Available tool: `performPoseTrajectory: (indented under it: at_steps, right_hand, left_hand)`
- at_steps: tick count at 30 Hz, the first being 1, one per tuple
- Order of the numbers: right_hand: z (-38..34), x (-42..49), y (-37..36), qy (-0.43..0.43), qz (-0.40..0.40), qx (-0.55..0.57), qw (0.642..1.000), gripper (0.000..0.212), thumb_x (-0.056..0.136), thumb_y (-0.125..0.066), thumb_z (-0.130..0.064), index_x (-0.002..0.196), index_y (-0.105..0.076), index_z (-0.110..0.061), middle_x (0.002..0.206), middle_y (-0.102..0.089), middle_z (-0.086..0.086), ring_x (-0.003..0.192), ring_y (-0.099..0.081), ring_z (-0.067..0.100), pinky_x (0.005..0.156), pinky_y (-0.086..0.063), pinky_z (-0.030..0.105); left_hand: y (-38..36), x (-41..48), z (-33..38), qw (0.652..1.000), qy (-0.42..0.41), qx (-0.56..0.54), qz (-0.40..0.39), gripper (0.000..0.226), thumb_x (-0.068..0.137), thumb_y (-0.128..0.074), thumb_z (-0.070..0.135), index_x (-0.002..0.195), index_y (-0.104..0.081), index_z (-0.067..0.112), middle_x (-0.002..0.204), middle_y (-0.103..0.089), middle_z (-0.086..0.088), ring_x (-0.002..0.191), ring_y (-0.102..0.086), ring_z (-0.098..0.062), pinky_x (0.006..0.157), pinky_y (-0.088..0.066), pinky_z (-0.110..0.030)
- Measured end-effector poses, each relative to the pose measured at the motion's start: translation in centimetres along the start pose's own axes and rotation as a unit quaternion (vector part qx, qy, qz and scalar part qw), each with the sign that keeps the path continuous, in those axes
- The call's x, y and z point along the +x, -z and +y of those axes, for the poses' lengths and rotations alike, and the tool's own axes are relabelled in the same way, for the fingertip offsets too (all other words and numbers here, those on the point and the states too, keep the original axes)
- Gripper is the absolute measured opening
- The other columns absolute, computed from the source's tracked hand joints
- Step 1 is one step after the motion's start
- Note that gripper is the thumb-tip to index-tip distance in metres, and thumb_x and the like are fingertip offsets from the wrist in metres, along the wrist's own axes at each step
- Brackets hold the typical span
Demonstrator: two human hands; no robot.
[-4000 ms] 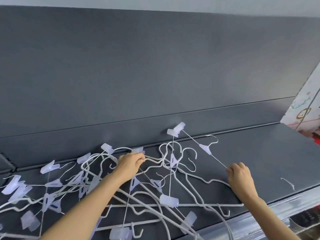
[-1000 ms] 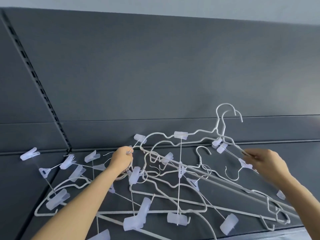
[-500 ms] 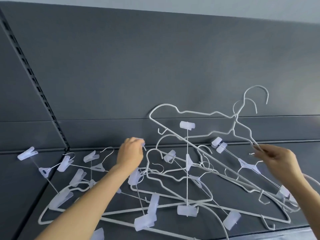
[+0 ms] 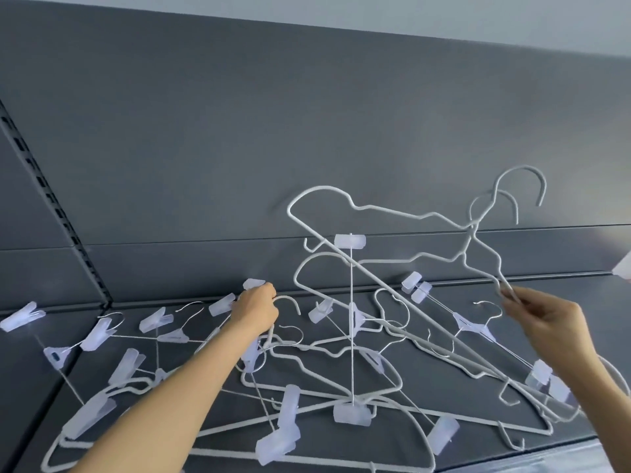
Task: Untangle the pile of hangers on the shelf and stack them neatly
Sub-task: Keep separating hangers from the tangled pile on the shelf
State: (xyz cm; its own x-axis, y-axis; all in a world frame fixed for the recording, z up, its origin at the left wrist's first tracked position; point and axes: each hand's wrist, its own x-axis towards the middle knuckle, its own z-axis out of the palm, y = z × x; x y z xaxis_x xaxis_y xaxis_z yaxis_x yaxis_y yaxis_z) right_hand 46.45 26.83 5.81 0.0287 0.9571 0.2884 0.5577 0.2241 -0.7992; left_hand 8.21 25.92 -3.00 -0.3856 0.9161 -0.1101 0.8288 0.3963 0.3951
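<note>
A tangled pile of white wire hangers (image 4: 341,363) with translucent clips lies spread over the dark grey shelf (image 4: 512,343). My right hand (image 4: 546,322) pinches the shoulder wire of two white hangers (image 4: 392,213) and holds them tilted up off the pile, hooks pointing up at the right. A clip hanger (image 4: 351,319) stands upright, caught in them. My left hand (image 4: 256,308) grips a hanger hook at the back of the pile, near the shelf's rear wall.
A grey back panel (image 4: 307,131) rises behind the shelf. A slotted upright rail (image 4: 51,199) runs down the left side. More clip hangers (image 4: 102,336) lie scattered at the left. The shelf's front edge (image 4: 546,455) is at the lower right.
My right hand has lifted the two hangers higher off the pile, dragging the upright clip hanger along. My left hand has shifted slightly and closed on a hook at the back.
</note>
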Motion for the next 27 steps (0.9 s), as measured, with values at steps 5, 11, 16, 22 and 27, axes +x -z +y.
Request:
performPoseTrajectory:
  at_steps: [5,11,16,22,27]
  right_hand:
    - [0.8,0.4,-0.8,0.009,0.006,0.002,1.0,0.059,0.082,-0.064,-0.005,0.06,-0.062,-0.059,0.074,-0.071,0.016,0.059,-0.043,0.002,0.05,-0.035,0.003]
    - [0.0,0.3,-2.2,0.013,-0.002,0.014,1.0,0.037,0.084,-0.063,-0.008,0.066,-0.067,-0.04,0.08,-0.061,0.035,0.056,-0.037,0.004,0.044,-0.03,0.008]
    - [0.4,0.2,-2.2,0.003,0.01,0.004,1.0,0.017,0.085,-0.062,-0.01,0.069,-0.066,-0.014,0.079,-0.06,0.037,0.052,-0.035,0.006,0.042,-0.029,0.012]
    - [1.6,-0.1,-2.1,-0.003,0.029,0.01,1.0,0.025,0.085,-0.063,-0.014,0.075,-0.063,-0.037,0.085,-0.061,0.034,0.064,-0.041,0.008,0.046,-0.031,0.007]
    - [1.0,-0.3,-1.6,0.002,0.036,0.017,0.999,0.038,0.086,-0.062,-0.014,0.067,-0.065,-0.047,0.084,-0.062,0.034,0.063,-0.043,0.011,0.046,-0.031,0.007]
  left_hand:
    - [0.7,-3.3,3.7,0.978,-0.11,-0.117,0.133,0.019,0.088,-0.046,0.008,0.086,-0.064,0.006,0.093,-0.063,-0.009,0.093,-0.055,-0.027,0.074,-0.042,-0.036]
    - [0.5,-4.6,9.6,0.944,-0.121,-0.288,0.1,0.017,0.087,-0.055,0.017,0.082,-0.061,0.002,0.073,-0.057,-0.012,0.07,-0.048,-0.02,0.067,-0.039,-0.031]
    - [1.4,-4.0,8.9,0.946,-0.069,-0.3,0.098,0.017,0.088,-0.048,0.007,0.082,-0.062,-0.001,0.074,-0.059,-0.006,0.069,-0.05,-0.02,0.064,-0.036,-0.024]
    - [2.2,-4.3,5.4,0.948,-0.013,-0.301,0.106,0.022,0.085,-0.049,0.006,0.075,-0.06,-0.011,0.079,-0.067,-0.024,0.06,-0.05,-0.021,0.056,-0.038,-0.028]
    - [2.6,-4.2,1.9,0.95,0.036,-0.291,0.105,0.022,0.082,-0.05,0.006,0.067,-0.061,-0.007,0.069,-0.061,-0.016,0.065,-0.05,-0.024,0.06,-0.04,-0.029]
